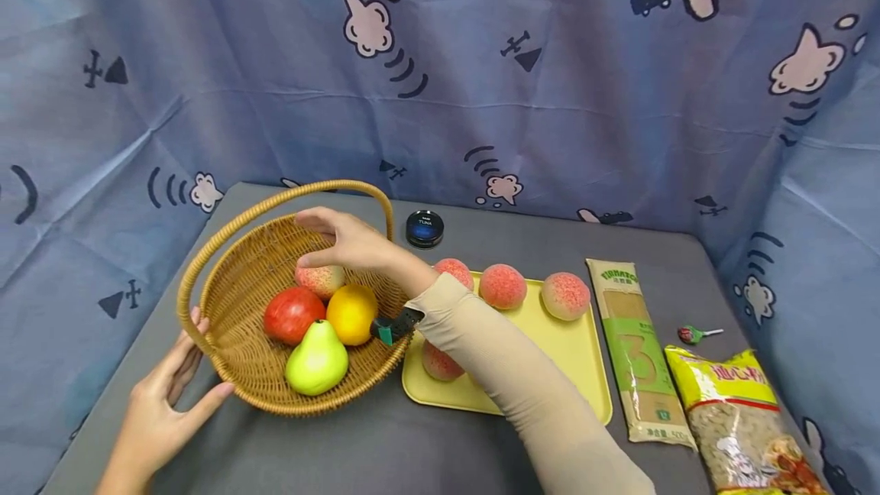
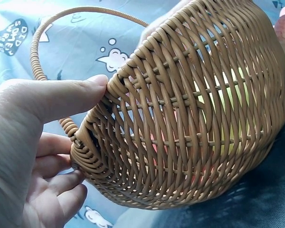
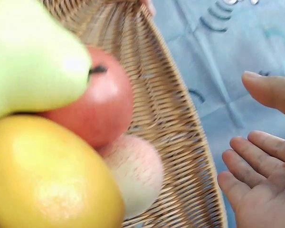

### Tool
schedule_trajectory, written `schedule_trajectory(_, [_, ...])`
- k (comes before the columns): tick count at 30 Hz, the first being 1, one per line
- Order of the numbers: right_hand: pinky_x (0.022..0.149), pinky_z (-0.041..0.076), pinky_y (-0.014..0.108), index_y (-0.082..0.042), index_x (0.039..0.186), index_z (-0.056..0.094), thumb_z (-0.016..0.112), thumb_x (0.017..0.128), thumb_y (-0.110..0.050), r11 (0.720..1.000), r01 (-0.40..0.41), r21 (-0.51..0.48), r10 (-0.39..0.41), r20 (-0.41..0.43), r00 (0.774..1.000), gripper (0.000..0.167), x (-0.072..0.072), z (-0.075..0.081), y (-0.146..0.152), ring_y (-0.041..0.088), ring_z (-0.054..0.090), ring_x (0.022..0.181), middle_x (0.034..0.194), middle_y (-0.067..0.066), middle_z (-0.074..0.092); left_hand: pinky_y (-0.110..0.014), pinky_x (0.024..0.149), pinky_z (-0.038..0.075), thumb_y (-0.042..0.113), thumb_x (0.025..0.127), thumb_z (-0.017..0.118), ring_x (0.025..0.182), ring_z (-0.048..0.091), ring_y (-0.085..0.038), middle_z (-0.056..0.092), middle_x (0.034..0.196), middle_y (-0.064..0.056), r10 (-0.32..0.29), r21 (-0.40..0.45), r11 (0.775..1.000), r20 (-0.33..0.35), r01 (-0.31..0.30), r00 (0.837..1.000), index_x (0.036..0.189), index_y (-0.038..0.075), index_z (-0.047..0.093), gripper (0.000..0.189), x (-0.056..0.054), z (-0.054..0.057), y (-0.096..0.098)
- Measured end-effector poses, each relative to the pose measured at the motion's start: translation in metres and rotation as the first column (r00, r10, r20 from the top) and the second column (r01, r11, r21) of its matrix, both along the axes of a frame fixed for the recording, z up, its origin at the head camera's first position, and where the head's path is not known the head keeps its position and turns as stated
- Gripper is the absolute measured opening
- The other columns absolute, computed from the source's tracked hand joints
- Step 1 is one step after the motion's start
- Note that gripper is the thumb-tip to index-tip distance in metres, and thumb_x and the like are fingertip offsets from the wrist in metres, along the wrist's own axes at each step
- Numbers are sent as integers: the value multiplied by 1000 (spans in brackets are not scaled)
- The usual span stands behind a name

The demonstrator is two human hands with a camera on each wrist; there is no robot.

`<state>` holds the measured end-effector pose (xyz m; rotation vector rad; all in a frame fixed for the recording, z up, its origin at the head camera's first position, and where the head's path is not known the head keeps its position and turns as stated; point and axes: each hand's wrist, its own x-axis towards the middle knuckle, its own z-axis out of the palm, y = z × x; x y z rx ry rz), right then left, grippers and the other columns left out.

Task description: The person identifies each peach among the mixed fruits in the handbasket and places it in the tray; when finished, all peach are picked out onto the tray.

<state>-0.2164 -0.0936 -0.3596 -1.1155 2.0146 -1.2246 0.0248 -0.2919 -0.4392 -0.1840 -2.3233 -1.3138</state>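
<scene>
A wicker basket with an arched handle stands at the left of the table. My left hand holds its left end, thumb on the rim and fingers by the handle's base. In the basket lie a green pear, a red apple, an orange-yellow fruit and a peach. Over the basket and under the handle's arch is my right hand, its fingers apart and nothing between them. In the right wrist view, that hand is spread beyond the basket's rim.
Right of the basket, a yellow tray bears several peaches, partly hidden by my right sleeve. A dark tuna tin stands behind. Farther right lie a noodle packet, a lollipop and a yellow-topped food bag.
</scene>
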Motion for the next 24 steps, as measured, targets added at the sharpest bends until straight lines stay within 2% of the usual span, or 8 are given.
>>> schedule_trajectory(2, [113,37,24,-5,143,39,72,85,-17,999,0,40,0,5,1000,68,-5,-6,-6,15,41,135,146,7,44,-12,107,37,-26,60,73,138,35,-10,29,150,-27,0,-1,1000,5,0,1000,143,-9,33,93,0,0,0])
schedule_trajectory(9, [114,35,22,-6,142,40,71,86,-18,989,-36,144,33,22,999,65,-15,-24,-14,15,37,137,147,5,43,-12,106,37,-25,60,74,137,36,-11,30,149,-27,3,-10,1000,1,-3,1000,143,-8,34,93,0,0,-1])
schedule_trajectory(17, [113,36,23,-7,142,42,69,87,-12,971,-54,231,46,41,998,61,-18,-39,-12,16,38,137,147,6,44,-12,105,39,-23,58,77,135,39,-7,38,145,-28,21,-8,1000,-23,-22,1000,140,-8,39,92,-2,2,2])
schedule_trajectory(20, [112,37,22,-6,142,42,68,87,-11,966,-47,252,39,37,999,61,-18,-42,-12,16,40,135,146,6,45,-10,104,39,-24,57,77,136,38,-6,39,146,-23,27,14,1000,-34,-26,999,138,-9,42,90,-4,3,3])
schedule_trajectory(24, [102,44,18,-8,142,43,70,86,-14,958,-41,284,36,25,999,63,-19,-48,-14,15,47,126,143,6,48,-8,101,40,-22,56,78,134,39,-3,39,149,-9,56,17,998,-37,-56,998,137,-6,45,89,-4,4,4])
